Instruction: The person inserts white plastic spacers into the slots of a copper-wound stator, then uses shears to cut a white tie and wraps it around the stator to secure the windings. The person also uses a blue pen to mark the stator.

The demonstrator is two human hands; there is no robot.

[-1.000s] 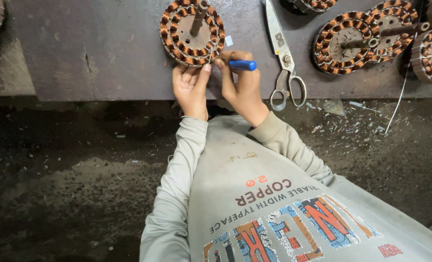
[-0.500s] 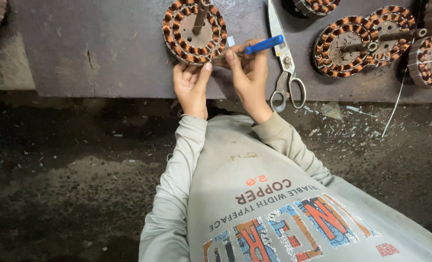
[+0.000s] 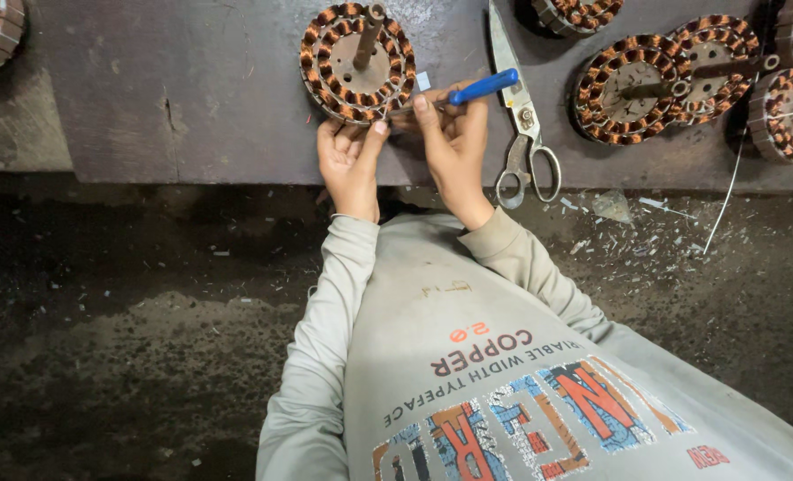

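**Both hands at the near edge of the wound ring**

Our left hand (image 3: 350,165) lay with its fingers bent up against the lower rim of the round copper-wound ring (image 3: 358,62), fingertips touching the coils and steadying it; it gripped nothing else that we could make out. Our right hand (image 3: 454,151) was closed around a blue-handled tool (image 3: 478,87), the handle pointing toward the upper right of the frame and the working end aimed at the lower right edge of the ring. The tip itself was too small for us to tell what it met.

We judged the step in hand to be work on the windings at that near edge, with the ring held in place on the dark metal bench (image 3: 192,98). The next move, as we read it, called for a firm hold from the left fingers and a fine, shallow stroke of the tool, so the wire was not scratched.

The ring sat in the upper middle of the frame, just above both hands, with a short shaft (image 3: 367,34) standing up from its centre. A pair of large scissors (image 3: 523,125) lay just to the right of the right hand, apart from it. More wound rings (image 3: 633,89) lay at the upper right, well apart.
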